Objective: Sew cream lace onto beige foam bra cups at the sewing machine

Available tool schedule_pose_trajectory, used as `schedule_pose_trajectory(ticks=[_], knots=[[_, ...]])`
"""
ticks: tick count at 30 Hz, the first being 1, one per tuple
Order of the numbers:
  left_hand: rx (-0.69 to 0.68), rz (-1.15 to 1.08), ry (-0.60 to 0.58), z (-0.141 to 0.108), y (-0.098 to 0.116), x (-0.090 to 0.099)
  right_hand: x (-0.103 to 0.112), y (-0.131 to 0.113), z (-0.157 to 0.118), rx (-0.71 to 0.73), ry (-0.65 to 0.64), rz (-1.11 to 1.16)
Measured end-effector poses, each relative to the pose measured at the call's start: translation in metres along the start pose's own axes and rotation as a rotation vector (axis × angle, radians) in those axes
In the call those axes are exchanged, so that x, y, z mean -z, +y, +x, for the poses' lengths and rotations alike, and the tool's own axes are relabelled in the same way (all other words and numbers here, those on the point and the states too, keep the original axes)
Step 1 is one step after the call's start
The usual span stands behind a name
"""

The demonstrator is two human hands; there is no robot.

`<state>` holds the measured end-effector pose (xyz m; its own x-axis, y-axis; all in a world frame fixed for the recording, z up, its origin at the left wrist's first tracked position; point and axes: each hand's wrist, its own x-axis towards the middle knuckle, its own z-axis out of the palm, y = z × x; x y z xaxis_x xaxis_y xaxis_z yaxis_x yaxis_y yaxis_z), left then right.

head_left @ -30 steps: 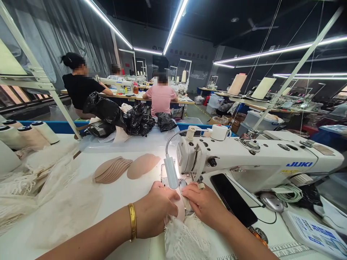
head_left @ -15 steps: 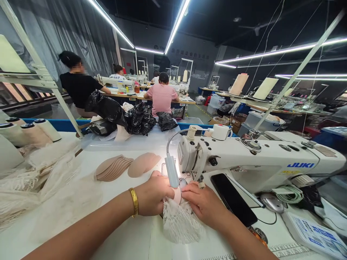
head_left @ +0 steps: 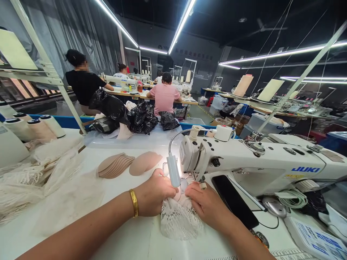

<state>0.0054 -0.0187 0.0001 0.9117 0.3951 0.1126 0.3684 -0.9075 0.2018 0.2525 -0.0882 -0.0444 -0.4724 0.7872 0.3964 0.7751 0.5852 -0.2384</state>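
White lace (head_left: 181, 224) and a beige piece (head_left: 177, 197) lie by the sewing machine's (head_left: 244, 160) needle end. Your left hand (head_left: 155, 193) pinches the lace; your right hand (head_left: 207, 204) rests fingers-together alongside, pinch can't tell. Translucent bin (head_left: 151, 140) behind: black bags (head_left: 143, 120), inside or on top unclear.

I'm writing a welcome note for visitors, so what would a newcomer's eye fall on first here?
Probably the big white JUKI sewing machine across the right. Front and centre, by a small lamp, the left hand grips white lace and the right hand rests against it. Fanned beige pieces lie on the table left of the lamp.
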Motion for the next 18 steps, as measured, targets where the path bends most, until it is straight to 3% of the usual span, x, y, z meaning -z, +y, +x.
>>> schedule_pose_trajectory(ticks=[9,18], knots=[[0.02,-0.034,0.012,0.0066,-0.0054,0.006,0.0095,0.0021,0.006,-0.097,0.166,0.07],[0.023,-0.039,0.015,0.0036,-0.0058,0.0006,0.0081,0.0006,0.0052,-0.107,0.205,0.109]])
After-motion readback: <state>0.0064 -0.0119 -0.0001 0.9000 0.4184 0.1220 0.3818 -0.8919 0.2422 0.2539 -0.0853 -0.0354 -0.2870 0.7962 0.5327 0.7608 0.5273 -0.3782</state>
